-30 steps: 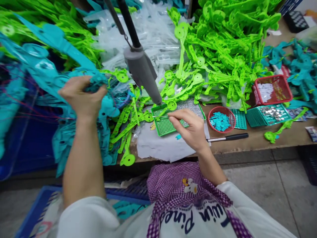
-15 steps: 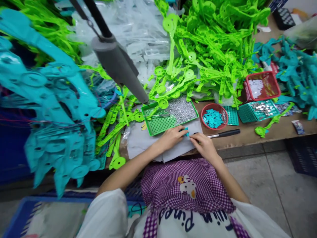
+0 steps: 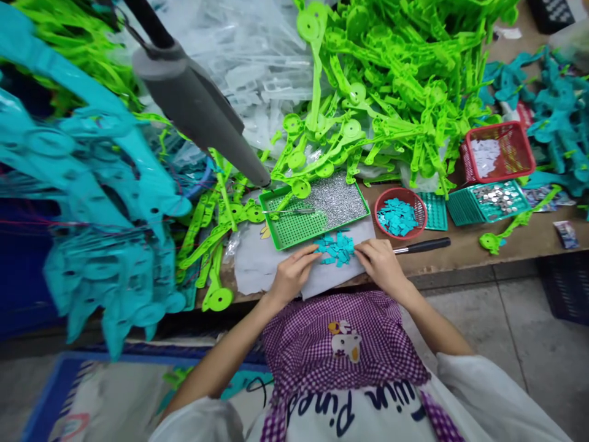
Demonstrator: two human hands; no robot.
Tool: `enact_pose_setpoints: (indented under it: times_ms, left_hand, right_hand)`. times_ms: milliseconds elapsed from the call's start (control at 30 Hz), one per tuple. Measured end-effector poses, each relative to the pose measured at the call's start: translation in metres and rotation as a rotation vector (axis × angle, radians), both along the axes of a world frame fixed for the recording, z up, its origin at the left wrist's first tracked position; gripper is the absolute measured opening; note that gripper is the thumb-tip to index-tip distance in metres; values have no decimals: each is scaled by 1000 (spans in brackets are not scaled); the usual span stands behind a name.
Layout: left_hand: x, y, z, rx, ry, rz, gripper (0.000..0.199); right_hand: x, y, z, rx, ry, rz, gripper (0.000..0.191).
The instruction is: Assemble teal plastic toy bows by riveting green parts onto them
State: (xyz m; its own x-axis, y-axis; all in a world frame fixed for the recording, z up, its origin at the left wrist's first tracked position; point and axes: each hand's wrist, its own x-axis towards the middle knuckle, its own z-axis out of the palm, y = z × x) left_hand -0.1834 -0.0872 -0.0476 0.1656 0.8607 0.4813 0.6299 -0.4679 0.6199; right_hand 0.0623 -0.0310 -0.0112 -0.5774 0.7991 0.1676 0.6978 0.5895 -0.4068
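Note:
A loose heap of small turquoise pieces (image 3: 337, 247) lies on the grey cloth (image 3: 257, 270), just in front of the green tray (image 3: 294, 231). At the heap's left side is my left hand (image 3: 293, 273), fingers bent and drawn together near its edge. My right hand (image 3: 378, 261) touches the right side with thumb and fingertips close together. Whatever either set of fingertips may hold is too small to make out. The tray contains many tiny silvery parts and metal tweezers (image 3: 294, 212).
Right of the tray are a round red basket (image 3: 400, 213) of turquoise pieces, a black-handled screwdriver (image 3: 427, 245), stacked teal trays (image 3: 467, 205) and a red basket (image 3: 499, 152). Lime-green parts (image 3: 391, 92) pile up behind. A grey tool (image 3: 197, 104) hangs at upper left.
The turquoise heap now shows between my hands, where only a few pieces showed before. My left hand has moved left and toward my body; the view has shifted slightly.

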Motion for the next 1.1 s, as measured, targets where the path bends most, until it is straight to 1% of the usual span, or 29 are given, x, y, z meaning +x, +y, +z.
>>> enact_pose_setpoints:
  times_ms: [100,200,300,367,433,500,533,633,667,767,833,900,967,1033,1100]
  left_hand:
    - [-3,-8,-5,-16,31,40,23]
    - [-1,-17,-5,-59,31,106,22]
    - [8,-28,-3,-142,-31,220,19]
    - [17,-33,-3,-219,-87,257,21]
    - [27,-32,-3,-264,-113,251,29]
    - [34,-27,-5,-259,-98,230,35]
    - [36,-23,-6,-242,-86,224,33]
    - [38,-12,-8,-190,-73,204,16]
    - [37,-10,-8,-178,-74,200,13]
    - [35,-10,-7,-158,-98,213,13]
    - [33,-14,-4,-179,-132,229,14]
    - [31,-18,-1,-265,-172,242,12]
    - [27,-19,4,-405,-209,250,8]
    - [22,-13,13,-539,-215,246,6]
    - [17,-1,27,-609,-189,208,5]
  right_hand:
    - [-8,-11,-1,39,-106,18,24]
    - [-17,-21,-4,48,-250,-13,32]
    - [-24,-24,-6,18,-358,-28,33]
    - [-28,-21,-5,-13,-392,-13,28]
    - [-31,-16,-1,-57,-415,5,24]
    - [-33,-9,5,-112,-447,20,23]
    - [-33,-5,9,-143,-466,32,23]
    - [-32,6,21,-230,-509,71,24]
    - [-31,9,24,-250,-514,83,25]
    - [-28,15,30,-260,-507,96,26]
    - [-27,15,28,-246,-491,91,26]
    - [-27,12,23,-224,-466,80,25]
    - [-27,7,17,-184,-442,67,24]
    - [-29,2,12,-138,-429,58,24]
    - [-30,-2,8,-101,-429,53,24]
